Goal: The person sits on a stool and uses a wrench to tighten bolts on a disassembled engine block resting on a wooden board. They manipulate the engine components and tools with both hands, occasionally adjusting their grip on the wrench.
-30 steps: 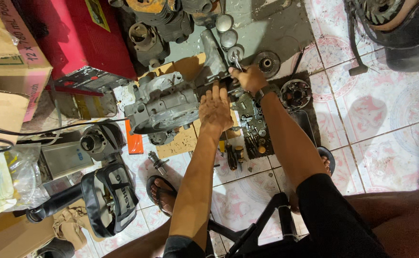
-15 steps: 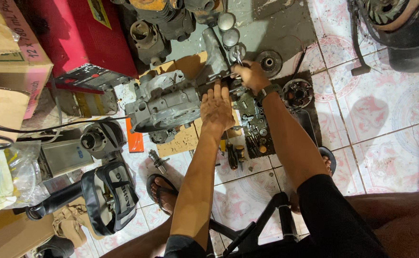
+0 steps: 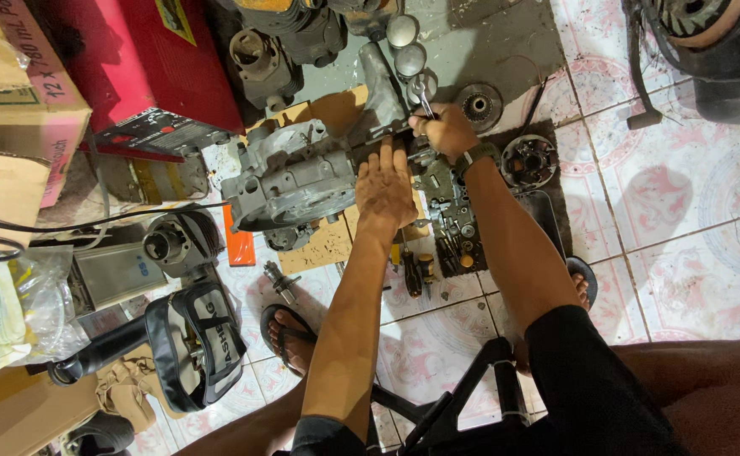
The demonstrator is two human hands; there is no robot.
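A grey metal engine case [image 3: 290, 177] lies on brown cardboard [image 3: 323, 114] on the tiled floor. My left hand [image 3: 384, 187] rests flat on the right end of the case, fingers spread and pressing down. Just beyond it, my right hand [image 3: 446, 131] is closed around a silver wrench [image 3: 421, 95], whose head points away from me. A dark watch sits on my right wrist. What the wrench's lower end touches is hidden by my hand.
A red machine [image 3: 154, 63] and cardboard boxes [image 3: 15, 93] stand at the left. A black tray of small parts [image 3: 450, 228], screwdrivers [image 3: 416, 274], round engine parts [image 3: 528, 160], a cylinder [image 3: 256, 55] and a black bag [image 3: 192, 342] surround me. My sandalled feet and a black stool frame [image 3: 471, 388] are below.
The view has shifted slightly. My right hand with the wrench has moved a little along the top of the case; my left hand stays pressed on the case.
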